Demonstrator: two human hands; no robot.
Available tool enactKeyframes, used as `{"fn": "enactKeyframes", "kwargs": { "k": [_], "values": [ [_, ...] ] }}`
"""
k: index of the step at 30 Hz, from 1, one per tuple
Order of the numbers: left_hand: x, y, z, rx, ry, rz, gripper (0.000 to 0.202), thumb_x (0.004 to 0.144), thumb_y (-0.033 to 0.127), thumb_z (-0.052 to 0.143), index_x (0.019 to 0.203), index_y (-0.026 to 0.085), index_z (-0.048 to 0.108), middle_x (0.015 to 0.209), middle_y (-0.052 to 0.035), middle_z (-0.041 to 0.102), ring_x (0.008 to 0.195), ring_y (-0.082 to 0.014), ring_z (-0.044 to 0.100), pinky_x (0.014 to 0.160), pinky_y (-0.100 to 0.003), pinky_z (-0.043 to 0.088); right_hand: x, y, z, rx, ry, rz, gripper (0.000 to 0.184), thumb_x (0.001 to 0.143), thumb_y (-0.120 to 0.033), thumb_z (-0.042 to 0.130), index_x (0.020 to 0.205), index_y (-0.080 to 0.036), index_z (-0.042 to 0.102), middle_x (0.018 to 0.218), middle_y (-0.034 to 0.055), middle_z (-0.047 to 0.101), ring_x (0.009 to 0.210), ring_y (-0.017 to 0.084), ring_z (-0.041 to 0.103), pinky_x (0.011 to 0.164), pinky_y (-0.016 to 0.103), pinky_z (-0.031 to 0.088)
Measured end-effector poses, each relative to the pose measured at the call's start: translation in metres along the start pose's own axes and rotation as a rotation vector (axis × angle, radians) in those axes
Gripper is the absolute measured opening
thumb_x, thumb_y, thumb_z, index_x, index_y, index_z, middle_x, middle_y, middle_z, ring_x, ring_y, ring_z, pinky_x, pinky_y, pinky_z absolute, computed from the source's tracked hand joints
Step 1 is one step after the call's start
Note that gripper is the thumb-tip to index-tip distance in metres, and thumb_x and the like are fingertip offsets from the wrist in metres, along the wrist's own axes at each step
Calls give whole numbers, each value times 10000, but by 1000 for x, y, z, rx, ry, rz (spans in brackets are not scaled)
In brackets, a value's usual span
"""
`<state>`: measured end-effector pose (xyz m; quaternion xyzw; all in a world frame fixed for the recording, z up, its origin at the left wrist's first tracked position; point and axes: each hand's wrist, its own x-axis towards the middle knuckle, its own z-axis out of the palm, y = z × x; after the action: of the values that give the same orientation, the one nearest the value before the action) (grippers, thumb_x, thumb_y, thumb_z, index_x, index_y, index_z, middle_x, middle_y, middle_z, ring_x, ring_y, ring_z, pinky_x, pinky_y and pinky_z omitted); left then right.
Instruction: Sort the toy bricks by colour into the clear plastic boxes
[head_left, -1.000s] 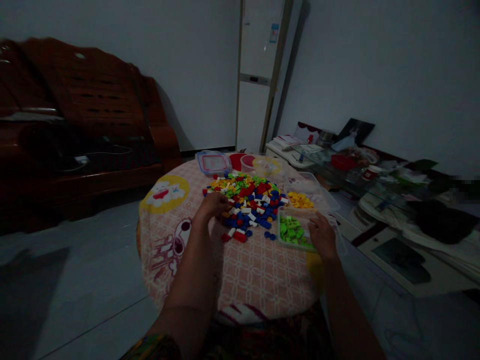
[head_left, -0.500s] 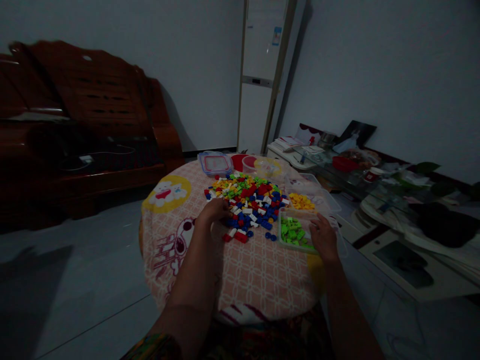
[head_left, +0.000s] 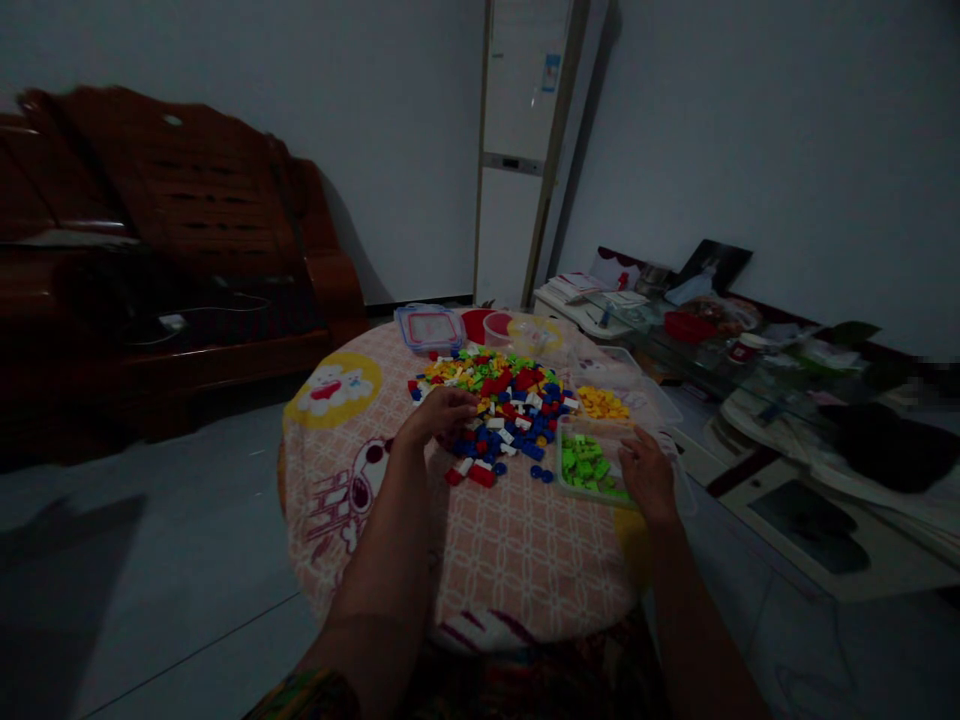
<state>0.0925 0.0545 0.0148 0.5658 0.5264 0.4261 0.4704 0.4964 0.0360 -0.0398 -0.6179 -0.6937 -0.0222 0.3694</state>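
The left hand (head_left: pixel 437 414) curls over the left side of the mixed toy-brick pile (head_left: pixel 504 412); the right hand (head_left: pixel 648 474), fingers bent, meets the clear box (head_left: pixel 594 495) of green bricks (head_left: pixel 584 463), seemingly steadying it. I can't tell whether either grips anything.

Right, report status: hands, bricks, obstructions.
Left hand at mixed brick pile, grip unclear. Right hand at right end of clear tray. Green bricks inside tray. Nothing visibly blocking either hand.
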Motion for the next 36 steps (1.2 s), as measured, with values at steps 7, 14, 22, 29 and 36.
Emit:
{"fn": "enactKeyframes", "kwargs": {
  "k": [7, 14, 22, 29, 36],
  "values": [
    [32, 10, 65, -19, -69, 114, 244, 698, 276, 747, 883, 117, 750, 615, 10, 655, 566, -117, 584, 586, -231, 478, -1, -1, -2, 2, -2, -11, 351, 889, -340, 462, 957, -164, 757, 1395, 174, 610, 972, 282, 701, 956, 468, 530],
    [72, 34, 163, 57, -90, 322, 468, 749, 106, 663, 1214, 80, 706, 1141, -134, 744, 982, -218, 707, 850, -300, 559, 0, -1, -1, -6, -2, -14, 368, 881, -342, 459, 968, -150, 761, 1381, 184, 619, 925, 271, 707, 943, 466, 539],
    [51, 26, 136, 331, -45, 397, 469, 777, 172, 691, 1245, 145, 694, 1241, -117, 716, 1087, -243, 684, 973, -364, 535, -1, -3, -1, -8, 24, -19, 351, 885, -339, 468, 961, -162, 762, 1366, 172, 632, 973, 280, 702, 941, 452, 543],
    [27, 12, 78, 512, 45, 230, 187, 798, 190, 643, 914, 157, 785, 875, -44, 773, 824, -180, 700, 799, -269, 531, -1, -5, -3, -17, 4, -23, 354, 892, -326, 453, 966, -162, 758, 1375, 170, 625, 950, 276, 707, 952, 467, 538],
    [14, 20, 127, 878, -103, 267, 219, 825, 183, 620, 950, 198, 800, 1025, -76, 748, 975, -218, 672, 836, -280, 497, 0, -2, -3, -12, -10, -11, 378, 881, -355, 450, 955, -148, 758, 1383, 194, 614, 947, 289, 708, 917, 480, 552]
  ]
}}
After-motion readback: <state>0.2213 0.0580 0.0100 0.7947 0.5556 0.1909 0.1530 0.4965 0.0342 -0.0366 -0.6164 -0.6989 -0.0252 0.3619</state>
